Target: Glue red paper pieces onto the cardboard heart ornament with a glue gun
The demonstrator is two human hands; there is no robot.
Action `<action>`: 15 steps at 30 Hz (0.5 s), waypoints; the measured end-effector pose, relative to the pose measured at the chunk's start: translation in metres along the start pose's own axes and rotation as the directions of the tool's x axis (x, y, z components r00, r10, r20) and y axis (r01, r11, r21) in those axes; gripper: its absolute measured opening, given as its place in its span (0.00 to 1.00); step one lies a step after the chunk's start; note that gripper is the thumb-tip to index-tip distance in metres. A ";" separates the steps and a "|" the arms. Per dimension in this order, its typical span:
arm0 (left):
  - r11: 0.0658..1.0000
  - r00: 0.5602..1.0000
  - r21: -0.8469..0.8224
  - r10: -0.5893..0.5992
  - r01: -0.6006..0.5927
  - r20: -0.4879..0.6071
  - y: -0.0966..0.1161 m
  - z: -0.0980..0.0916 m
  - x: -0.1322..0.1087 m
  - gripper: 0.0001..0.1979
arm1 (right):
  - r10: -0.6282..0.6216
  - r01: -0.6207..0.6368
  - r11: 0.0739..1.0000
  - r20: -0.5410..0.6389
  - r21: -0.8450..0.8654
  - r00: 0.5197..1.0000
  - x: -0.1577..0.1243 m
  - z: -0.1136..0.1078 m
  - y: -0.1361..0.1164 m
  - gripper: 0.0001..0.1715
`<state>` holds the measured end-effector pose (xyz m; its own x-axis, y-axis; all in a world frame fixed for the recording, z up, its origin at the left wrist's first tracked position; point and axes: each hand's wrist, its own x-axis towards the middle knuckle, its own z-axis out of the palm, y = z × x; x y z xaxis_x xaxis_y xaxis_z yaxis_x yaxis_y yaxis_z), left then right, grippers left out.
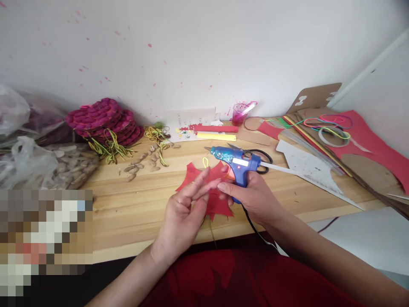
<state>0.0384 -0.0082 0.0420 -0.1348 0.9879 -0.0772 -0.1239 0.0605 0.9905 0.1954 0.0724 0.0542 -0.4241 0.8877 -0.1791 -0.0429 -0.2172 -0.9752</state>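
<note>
In my right hand (258,198) is a blue hot glue gun (238,164), gripped by its handle, with its nozzle pointing left. A white glue stick (277,167) runs out of its back. My left hand (187,209) has its fingers stretched out and nothing visible in them; their tips meet the thumb and fingers of my right hand. Beneath both hands lies a red star-like cutout (220,207) with a yellow loop (205,162) at its top, partly covered by my fingers.
Loose peanuts (136,166) and a stack of magenta peanut-shell discs (102,119) lie left, beside a plastic bag (73,164) of peanuts. Behind are red and yellow strips (216,136) and a pink-stained cup (240,114). Scissors (265,160), cardboard (367,170) and coloured cords (332,123) lie right.
</note>
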 end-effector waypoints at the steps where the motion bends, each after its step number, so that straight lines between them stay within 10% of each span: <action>1: 1.000 1.000 0.006 0.012 -0.012 0.011 -0.001 0.001 -0.002 0.28 | -0.003 0.004 1.000 0.005 -0.028 1.000 -0.003 -0.002 0.001 0.16; 15: 0.991 0.987 0.040 0.127 -0.132 0.103 -0.012 0.006 -0.019 0.26 | 0.019 -0.018 0.997 0.014 -0.073 1.000 -0.027 -0.010 0.007 0.12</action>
<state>0.0485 -0.0272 0.0320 -0.0473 0.9970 0.0613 -0.0658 -0.0643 0.9958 0.2158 0.0513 0.0512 -0.4371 0.8779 -0.1956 0.0311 -0.2026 -0.9788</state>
